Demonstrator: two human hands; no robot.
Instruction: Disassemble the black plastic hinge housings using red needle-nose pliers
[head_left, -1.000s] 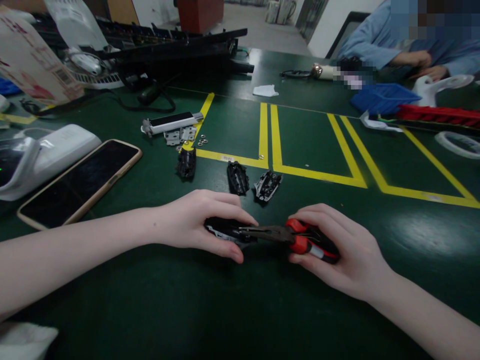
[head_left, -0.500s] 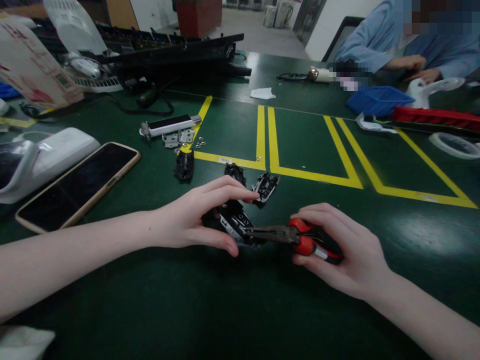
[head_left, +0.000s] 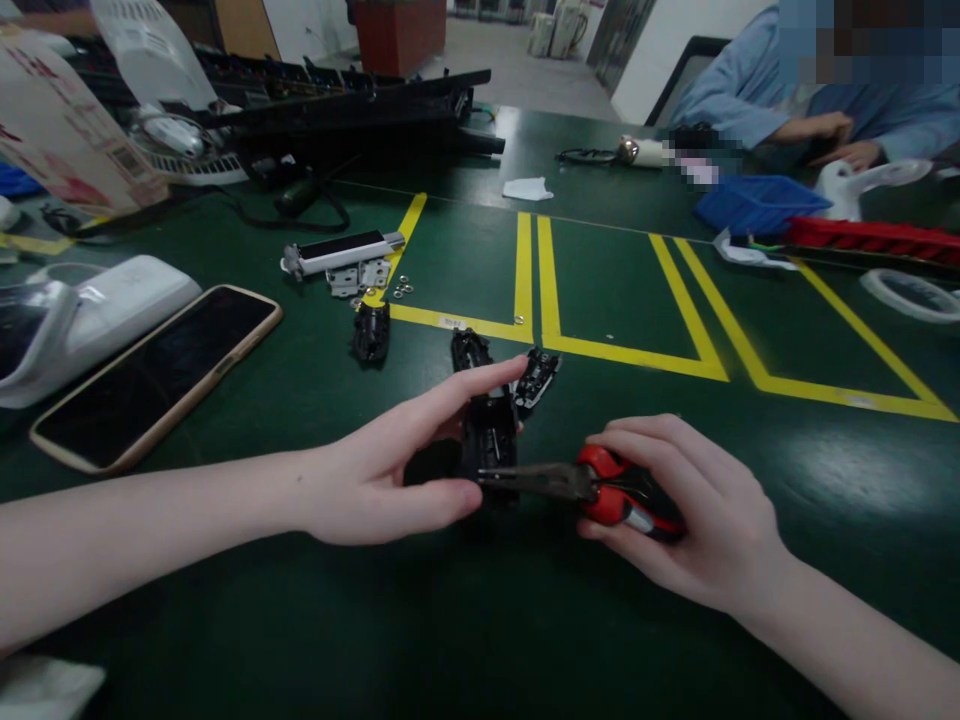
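Observation:
My left hand (head_left: 405,450) grips a black plastic part (head_left: 491,440), thumb at its near end and forefinger reaching over its far end. Its other fingers are mostly hidden behind the part. My right hand (head_left: 690,510) is wrapped round the red and black handles of long-nose pliers (head_left: 551,482). The pliers' jaws point left and meet the near end of the part; whether they pinch anything there I cannot tell. Just beyond lie a second black part (head_left: 470,348) and a black and silver piece (head_left: 538,377). Farther left sits another black part (head_left: 371,332).
A phone (head_left: 157,380) and a white device (head_left: 112,310) lie at left. Small metal rings (head_left: 403,287) and a white and black module (head_left: 341,252) are behind. Yellow tape (head_left: 630,350) marks the green table. Across it, a person in blue sleeves (head_left: 739,85) sits by a blue tray (head_left: 757,203).
The black part has turned in my left hand, now showing its dark hollow side instead of its metal-edged face. The pliers' tips have shifted slightly left and down along it.

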